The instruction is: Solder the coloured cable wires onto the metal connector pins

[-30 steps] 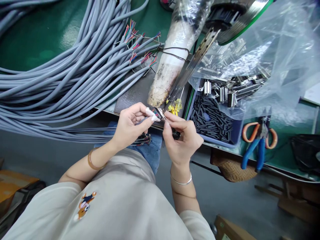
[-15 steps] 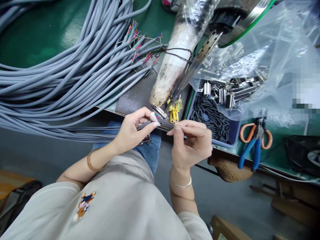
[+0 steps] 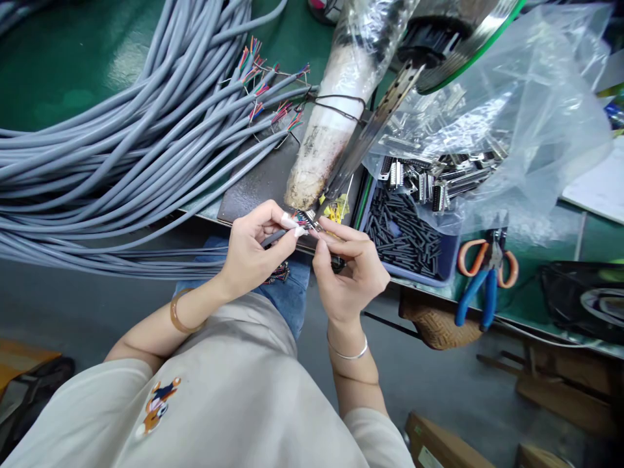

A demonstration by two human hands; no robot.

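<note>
My left hand (image 3: 258,250) is closed around the end of a grey cable (image 3: 273,238), thumb and fingertips pinched at its coloured wires. Just beyond those fingertips lies a metal pin connector (image 3: 310,218), partly covered by both hands. My right hand (image 3: 348,263) has thumb and fingers pinched together close to the left fingertips, at the connector's near side. Whatever it pinches is too small to make out. Behind the right fingers shows a yellow piece (image 3: 336,211), mostly hidden. Above the connector is the tip of a white, plastic-wrapped, scorched bar (image 3: 324,130).
Grey cables (image 3: 146,136) with stripped coloured ends cover the left side. A blue bin (image 3: 446,263) holds short black tubes (image 3: 402,234), with metal connectors (image 3: 441,179) and a clear plastic bag (image 3: 541,97) over it. Blue-and-orange pliers (image 3: 487,273) lie at the bench edge. A metal strip (image 3: 375,123) slants beside the bar.
My right hand has moved left, bringing its pinched fingertips up to the left hand and the connector. My left hand keeps its hold on the cable. The whole view has shifted slightly.
</note>
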